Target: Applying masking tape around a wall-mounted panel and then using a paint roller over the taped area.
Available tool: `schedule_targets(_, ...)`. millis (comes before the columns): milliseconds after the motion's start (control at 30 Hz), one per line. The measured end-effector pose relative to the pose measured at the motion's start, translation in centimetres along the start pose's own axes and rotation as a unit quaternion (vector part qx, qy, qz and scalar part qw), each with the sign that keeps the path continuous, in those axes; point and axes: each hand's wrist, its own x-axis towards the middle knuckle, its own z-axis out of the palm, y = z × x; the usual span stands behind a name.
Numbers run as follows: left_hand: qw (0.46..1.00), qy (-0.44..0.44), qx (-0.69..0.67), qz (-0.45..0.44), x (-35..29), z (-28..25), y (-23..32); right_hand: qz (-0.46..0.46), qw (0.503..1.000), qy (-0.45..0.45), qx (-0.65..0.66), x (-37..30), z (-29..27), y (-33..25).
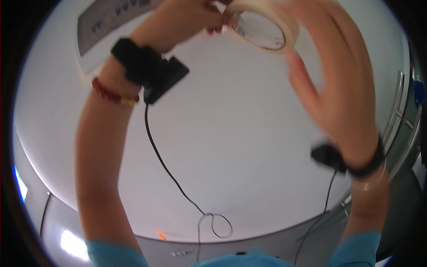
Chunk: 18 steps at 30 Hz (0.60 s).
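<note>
A roll of cream masking tape (290, 27) is held up at the top of the view, in front of a white wall-like surface. My right hand (344, 84) grips its right side, fingers over the top and thumb below; motion blurs this hand. At the roll's left edge, the fingers of my left hand (189, 20) are closed on the tape, their tips partly cut off by the upper rim. A black strapped device (149, 66) sits on my left wrist, above a red beaded bracelet (111, 94). Another black device (329, 156) is strapped to my right wrist.
The white surface (231, 133) fills the middle. A grey panel (109, 22) is on it at upper left. Black cables (162, 162) hang from both wrist devices, one looping low. Metal rails (393, 116) stand at the right. A small orange object (162, 236) lies near the bottom.
</note>
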Motion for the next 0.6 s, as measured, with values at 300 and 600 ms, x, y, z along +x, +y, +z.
schedule_targets(300,0.995,0.053,-0.049,0.074,0.2,-1.2,-3.5,0.393,0.676,-0.586,0.213,-30.4,-13.1,-19.1)
schedule_targets(600,0.970,0.172,-0.138,0.104,-2.4,1.6,-8.8,0.481,0.440,-0.736,0.181,-38.6,-26.4,-30.8)
